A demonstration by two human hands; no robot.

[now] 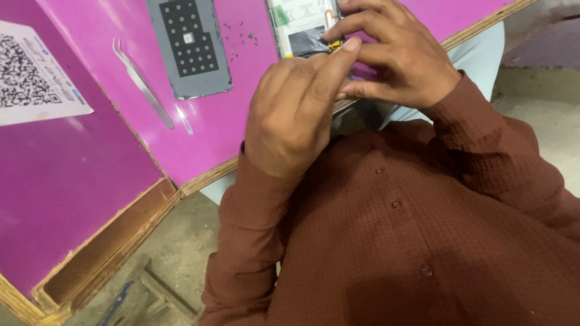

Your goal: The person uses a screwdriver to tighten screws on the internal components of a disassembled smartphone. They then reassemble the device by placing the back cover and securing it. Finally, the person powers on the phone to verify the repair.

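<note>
Two hands meeting at the opened phone (pixel 301 8), twelve o'clock on the pink worktop (pixel 63 181). Right hand (pixel 393 55) pinching narrow at its lower edge; left hand (pixel 297 108) curled, contents impossible to tell. Seemingly mid-disassembly, next calling for fine fingertip work; loose screws (pixel 241 40) at eleven o'clock.

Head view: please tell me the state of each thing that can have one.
Phone: opened, back removed, battery exposed.
Back cover: detached, lying inner side up.
Screws: taken out, loose on table.
Tweezers: lying unused.
Left hand: fingertip meeting right hand.
Right hand: fingertips on phone.

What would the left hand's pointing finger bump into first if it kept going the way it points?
Most likely the right hand: the left hand aims its fingertip up and right, already at the right hand's fingers beside the opened phone. Depth is hard to judge.
</note>
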